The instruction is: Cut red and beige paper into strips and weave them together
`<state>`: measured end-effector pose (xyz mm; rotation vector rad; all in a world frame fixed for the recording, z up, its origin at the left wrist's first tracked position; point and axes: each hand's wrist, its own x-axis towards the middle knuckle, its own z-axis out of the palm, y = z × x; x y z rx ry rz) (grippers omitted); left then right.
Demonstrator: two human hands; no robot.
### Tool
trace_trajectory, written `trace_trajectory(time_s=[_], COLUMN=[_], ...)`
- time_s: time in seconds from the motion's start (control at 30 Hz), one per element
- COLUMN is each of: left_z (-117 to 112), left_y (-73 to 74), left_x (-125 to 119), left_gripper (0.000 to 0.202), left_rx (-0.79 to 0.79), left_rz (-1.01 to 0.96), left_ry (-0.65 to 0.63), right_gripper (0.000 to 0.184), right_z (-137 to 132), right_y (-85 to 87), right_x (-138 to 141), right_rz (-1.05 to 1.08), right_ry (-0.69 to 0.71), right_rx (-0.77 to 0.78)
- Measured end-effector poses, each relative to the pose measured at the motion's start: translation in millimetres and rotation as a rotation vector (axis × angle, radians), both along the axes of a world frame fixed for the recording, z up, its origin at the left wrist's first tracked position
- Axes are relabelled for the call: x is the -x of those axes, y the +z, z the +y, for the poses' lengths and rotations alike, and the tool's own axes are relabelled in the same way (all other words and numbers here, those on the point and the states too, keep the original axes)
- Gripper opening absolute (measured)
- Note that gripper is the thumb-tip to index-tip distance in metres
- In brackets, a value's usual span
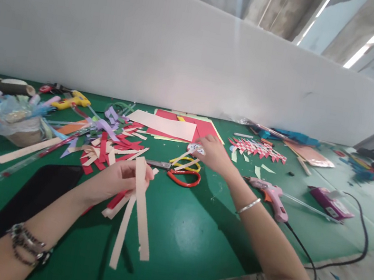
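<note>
My left hand (pixel 124 179) is closed on several pale peach paper strips (pixel 138 208), which hang down and fan out below the fingers. A red paper strip (pixel 116 200) shows among them. My right hand (pixel 215 153) reaches across the table, fingers bent down over a white round piece with dark dots (pixel 196 149). The fingertips are partly hidden, so what they grip is unclear. Narrow pale strips (pixel 186 164) extend below that hand, over the scissors (pixel 184 177). The scissors have one red and one yellow handle loop and lie on the green table (pixel 177 235).
Red and peach paper scraps (pixel 103 149) lie in a heap left of centre. Behind are stacked paper sheets (pixel 171 127). A red-white woven paper piece (pixel 258 148), pink glue gun (pixel 272 198) and purple box (pixel 331 204) lie right. A black flat object (pixel 31 199) lies left.
</note>
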<state>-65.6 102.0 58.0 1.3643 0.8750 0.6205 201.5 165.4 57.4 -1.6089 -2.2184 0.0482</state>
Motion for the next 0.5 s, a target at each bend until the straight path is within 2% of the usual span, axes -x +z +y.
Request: trace_trajectory(time_s=[0.03,0.07,0.1,0.17,0.23,0.3,0.4,0.5], left_z=[0,1,3,6,8,8,7,6], left_y=[-0.9,-2.4,-4.1,-7.5,-9.2,-8.9,-6.7,-5.8], left_x=[1,2,3,5,6,5,3,2], left_gripper=[0.021,0.024,0.025,0.028,0.030,0.031,0.031,0.029], left_rx=[0.011,0.016,0.015,0.002,-0.010,-0.008,0.020,0.054], left_rz=[-0.049,-0.098,-0.144,-0.214,-0.244,-0.241,-0.226,-0.236], left_ry=[0.008,0.021,0.039,0.076,0.094,0.099,0.108,0.117], right_gripper=[0.024,0.023,0.023,0.024,0.024,0.022,0.017,0.015], right_z=[0,-2,-4,-8,-11,-10,-6,-4], right_y=[-1.0,-1.8,-2.8,-6.6,-13.6,-22.6,-33.9,-37.6], right_x=[11,23,37,63,83,97,105,107], right_rz=[-0.077,-0.128,-0.157,-0.145,-0.147,-0.216,-0.310,-0.344], right_ry=[-0.011,0.037,0.146,0.463,0.650,0.664,0.620,0.611], right_rx=[-0.081,-0.117,-0.104,0.016,0.108,0.133,0.069,0.012])
